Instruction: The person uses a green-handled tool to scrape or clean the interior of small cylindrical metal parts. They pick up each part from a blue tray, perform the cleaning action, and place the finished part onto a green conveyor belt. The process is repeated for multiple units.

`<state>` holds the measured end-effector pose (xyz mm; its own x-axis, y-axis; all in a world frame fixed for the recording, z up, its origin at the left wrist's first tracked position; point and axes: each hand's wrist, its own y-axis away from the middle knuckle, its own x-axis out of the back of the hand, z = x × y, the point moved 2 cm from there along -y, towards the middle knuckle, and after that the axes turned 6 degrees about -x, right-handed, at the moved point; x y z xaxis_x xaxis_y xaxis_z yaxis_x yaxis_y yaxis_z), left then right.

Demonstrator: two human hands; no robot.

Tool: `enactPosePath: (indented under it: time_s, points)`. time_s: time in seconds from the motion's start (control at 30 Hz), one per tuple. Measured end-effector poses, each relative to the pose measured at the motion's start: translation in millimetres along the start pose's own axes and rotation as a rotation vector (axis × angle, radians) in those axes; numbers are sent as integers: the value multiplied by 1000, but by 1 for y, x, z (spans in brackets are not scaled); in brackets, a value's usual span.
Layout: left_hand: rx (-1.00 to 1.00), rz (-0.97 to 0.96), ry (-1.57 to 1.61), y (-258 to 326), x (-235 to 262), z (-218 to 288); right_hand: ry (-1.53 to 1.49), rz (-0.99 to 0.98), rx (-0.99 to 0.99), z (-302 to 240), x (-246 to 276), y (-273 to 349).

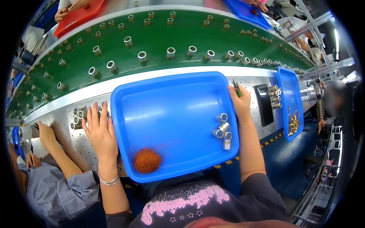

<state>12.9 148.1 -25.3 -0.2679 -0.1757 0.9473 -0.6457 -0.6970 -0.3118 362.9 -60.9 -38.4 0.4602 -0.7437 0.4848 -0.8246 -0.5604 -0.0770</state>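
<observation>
In front of me lies a blue tray (171, 125), its long side towards the belt. My left hand (100, 136) is at its left rim with the fingers spread and stretched out. At the upper right corner my right hand (240, 100) is closed round a small dark-pointed tool with a green part (237, 89), against the tray's rim; the tool's exact kind is unclear. Inside the tray, a rounded heap of fine orange-brown material (147, 160) sits at the near left. Several silvery metal sleeves (224, 131) are grouped at the right, some upright, some lying.
Beyond a white ledge, a green belt (152, 38) carries many metal sleeves. Stacked sleeves (78, 119) are beside my left hand. Rightward are a black flat device (263, 104), more sleeves (276, 97) and a blue tray with brass-coloured pieces (292, 123). A co-worker's arm (57, 146) reaches in at left.
</observation>
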Motion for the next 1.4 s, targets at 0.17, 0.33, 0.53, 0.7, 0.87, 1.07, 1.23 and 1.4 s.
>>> enactPosePath:
  time_s: [0.17, 0.33, 0.53, 0.7, 0.87, 1.07, 1.23, 1.4]
  points:
    - [-23, 1, -32, 0, -6, -3, -21, -4, 21, 3, 1, 0]
    - [-24, 27, -42, 2, -8, -7, -37, -33, 39, -2, -1, -2]
    - [-51, 29, -61, 3, -15, -11, -25, -24, 56, 4, 1, -2]
    - [-44, 11, -57, 2, -15, -10, -6, -31, 64, 3, 1, -3]
    - [-72, 28, -61, 3, -14, -13, -9, -45, 58, 7, 1, -4]
    - [-80, 32, -54, 2, -14, -12, -4, -52, 61, 4, 2, -3]
    - [-84, 40, -75, 3, -14, -13, 7, -49, 61, 0, 3, -2]
    - [-84, 43, -90, 3, -16, -16, -19, -53, 69, 3, 2, -3]
